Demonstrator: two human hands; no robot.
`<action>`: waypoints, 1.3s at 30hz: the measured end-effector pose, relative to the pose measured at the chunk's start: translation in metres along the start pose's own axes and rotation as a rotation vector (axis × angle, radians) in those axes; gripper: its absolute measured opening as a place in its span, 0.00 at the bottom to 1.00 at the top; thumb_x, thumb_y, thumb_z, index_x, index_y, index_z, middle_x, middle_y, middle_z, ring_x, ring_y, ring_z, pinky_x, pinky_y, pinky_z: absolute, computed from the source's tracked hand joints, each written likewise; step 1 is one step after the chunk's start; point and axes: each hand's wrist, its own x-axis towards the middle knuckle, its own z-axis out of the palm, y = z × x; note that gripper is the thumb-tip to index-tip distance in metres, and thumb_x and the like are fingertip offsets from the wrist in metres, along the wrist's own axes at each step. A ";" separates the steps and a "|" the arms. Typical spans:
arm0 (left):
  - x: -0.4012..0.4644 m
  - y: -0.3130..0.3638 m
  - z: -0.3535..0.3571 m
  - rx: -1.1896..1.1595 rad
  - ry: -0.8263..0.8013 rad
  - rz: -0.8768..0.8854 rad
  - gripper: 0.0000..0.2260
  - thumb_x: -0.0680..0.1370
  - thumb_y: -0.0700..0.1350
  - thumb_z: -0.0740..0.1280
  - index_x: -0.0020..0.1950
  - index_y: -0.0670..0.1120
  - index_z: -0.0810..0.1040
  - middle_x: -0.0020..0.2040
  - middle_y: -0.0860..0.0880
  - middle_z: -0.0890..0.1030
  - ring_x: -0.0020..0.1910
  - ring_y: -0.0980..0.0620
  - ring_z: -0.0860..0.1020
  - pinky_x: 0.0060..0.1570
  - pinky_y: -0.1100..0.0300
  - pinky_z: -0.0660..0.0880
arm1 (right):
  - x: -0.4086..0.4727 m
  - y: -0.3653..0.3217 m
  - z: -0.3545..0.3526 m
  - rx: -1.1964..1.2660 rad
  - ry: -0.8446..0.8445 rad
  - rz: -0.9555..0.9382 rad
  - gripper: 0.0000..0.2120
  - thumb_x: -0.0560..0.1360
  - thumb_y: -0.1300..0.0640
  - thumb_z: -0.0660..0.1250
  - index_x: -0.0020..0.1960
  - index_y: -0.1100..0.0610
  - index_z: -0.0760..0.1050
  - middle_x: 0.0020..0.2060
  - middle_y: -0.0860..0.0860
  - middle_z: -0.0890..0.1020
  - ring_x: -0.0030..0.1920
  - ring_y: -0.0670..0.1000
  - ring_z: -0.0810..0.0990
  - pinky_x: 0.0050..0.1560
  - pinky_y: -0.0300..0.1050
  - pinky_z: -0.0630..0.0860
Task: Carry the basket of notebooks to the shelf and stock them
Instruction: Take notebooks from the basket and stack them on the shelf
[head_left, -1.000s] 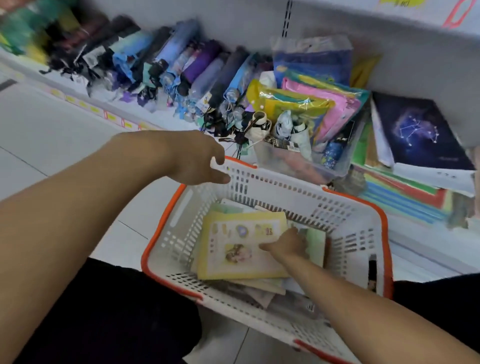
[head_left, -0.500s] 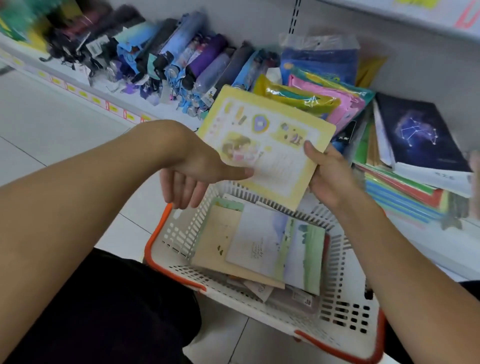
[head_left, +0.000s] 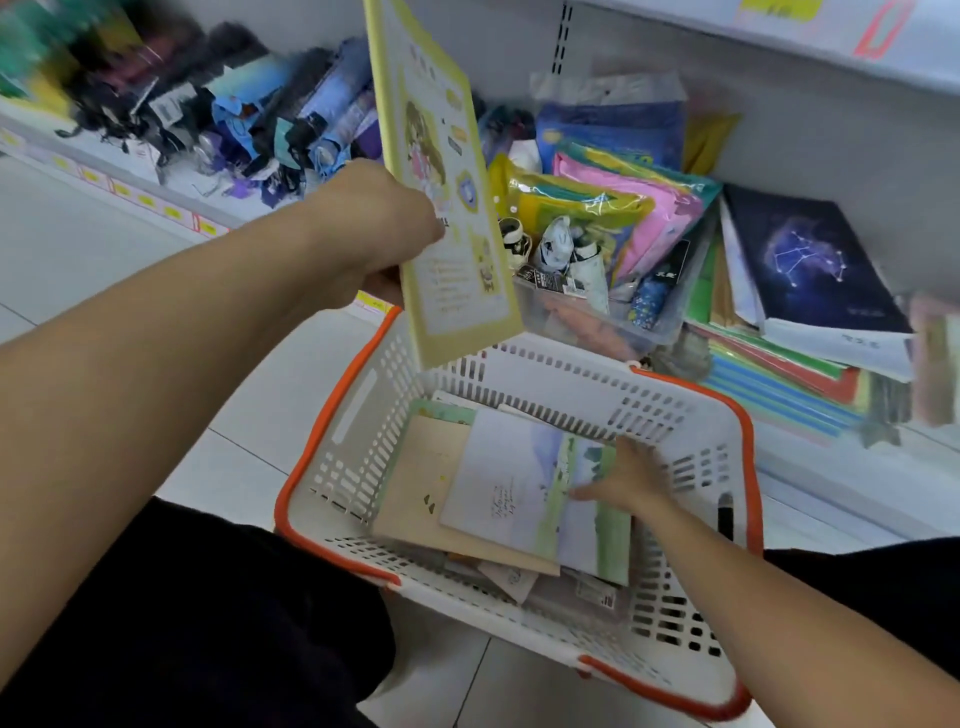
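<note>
A white basket (head_left: 524, 374) with an orange rim sits on the floor in front of the low shelf (head_left: 831, 483). My left hand (head_left: 374, 228) grips a yellow notebook (head_left: 447, 182) by its left edge and holds it upright above the basket's far left corner. My right hand (head_left: 628, 478) is inside the basket, its fingers spread on a white and green notebook (head_left: 524, 493). That one lies on a tan notebook (head_left: 415, 493) and several more beneath.
The shelf holds folded umbrellas (head_left: 234, 119) at the left, coloured pouches (head_left: 597, 208) in a clear bin at the middle, and a stack of notebooks topped by a dark constellation cover (head_left: 810, 260) at the right. A higher shelf edge (head_left: 779, 31) runs across the top.
The yellow notebook passed from my right hand to my left hand and rose upright. My right hand dropped back into the basket onto the white and green notebook.
</note>
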 end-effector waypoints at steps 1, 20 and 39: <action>0.001 0.000 -0.001 0.015 -0.010 0.007 0.05 0.81 0.42 0.64 0.54 0.42 0.72 0.39 0.48 0.81 0.31 0.52 0.81 0.22 0.58 0.78 | 0.010 0.017 0.010 0.001 0.000 -0.019 0.69 0.40 0.24 0.76 0.75 0.52 0.62 0.73 0.52 0.67 0.72 0.56 0.68 0.68 0.54 0.71; 0.017 -0.006 -0.001 0.177 0.005 -0.017 0.10 0.82 0.41 0.60 0.63 0.41 0.71 0.47 0.44 0.80 0.34 0.46 0.80 0.21 0.54 0.79 | -0.012 -0.053 -0.066 -0.255 -0.267 -0.308 0.24 0.81 0.48 0.64 0.75 0.55 0.68 0.73 0.53 0.70 0.68 0.57 0.72 0.66 0.50 0.70; -0.023 0.014 -0.046 -0.665 -0.254 0.159 0.15 0.83 0.51 0.58 0.65 0.49 0.78 0.59 0.48 0.83 0.58 0.45 0.81 0.58 0.43 0.77 | -0.190 -0.188 -0.242 0.896 -0.014 -0.671 0.13 0.82 0.57 0.61 0.64 0.55 0.77 0.57 0.55 0.84 0.55 0.56 0.84 0.52 0.48 0.80</action>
